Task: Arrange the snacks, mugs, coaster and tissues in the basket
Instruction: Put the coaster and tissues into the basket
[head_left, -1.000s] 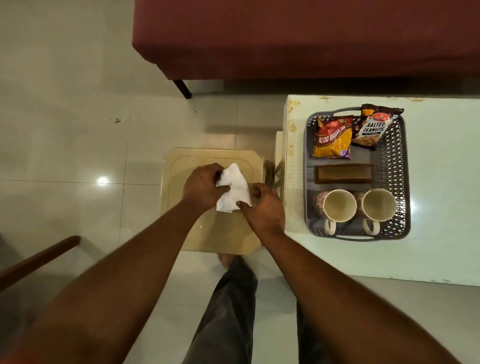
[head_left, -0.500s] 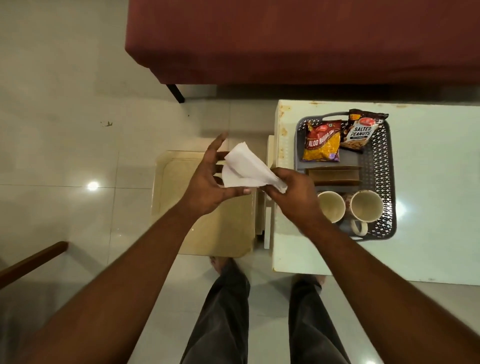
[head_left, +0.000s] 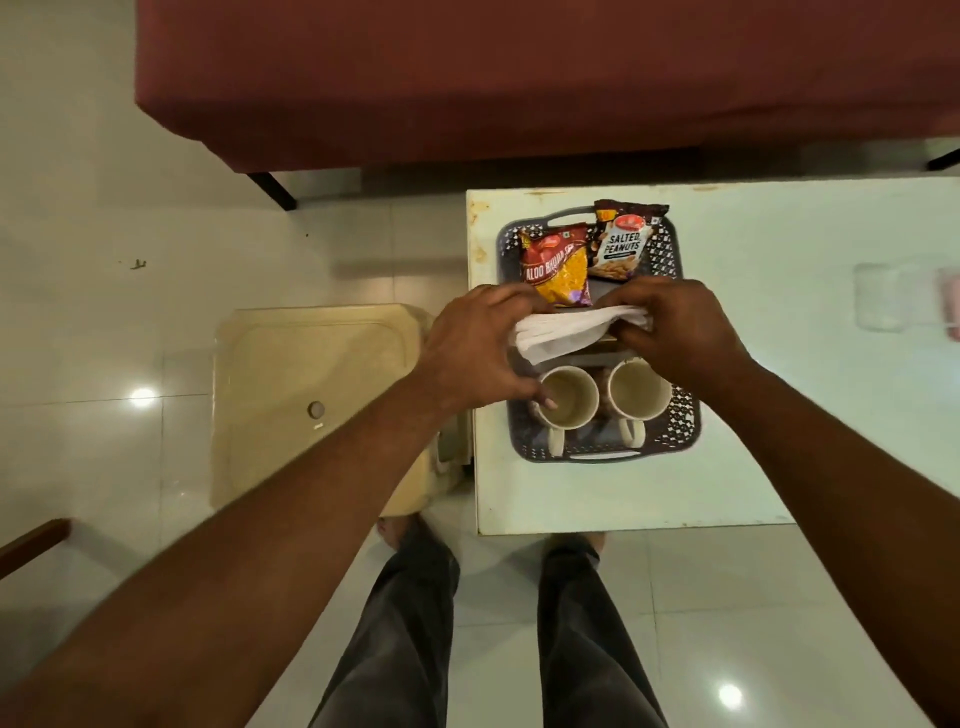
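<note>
A grey perforated basket (head_left: 688, 415) stands on a pale table (head_left: 779, 364). At its far end lie a red-and-yellow snack packet (head_left: 556, 265) and a salted peanuts packet (head_left: 623, 241). Two cream mugs, the left one (head_left: 567, 397) and the right one (head_left: 639, 389), stand at its near end. My left hand (head_left: 478, 348) and my right hand (head_left: 680, 327) both grip a folded white tissue (head_left: 566, 332), held flat over the basket's middle. The coaster is almost wholly hidden under the tissue and my hands.
A beige plastic stool (head_left: 311, 395) stands on the tiled floor left of the table. A dark red sofa (head_left: 519, 78) runs along the far side. A wooden chair arm (head_left: 31, 540) shows at the left edge. My legs are below the table's near edge.
Both hands carried the tissue from above the stool rightward to over the basket's middle. The tissue is now folded flatter between them.
</note>
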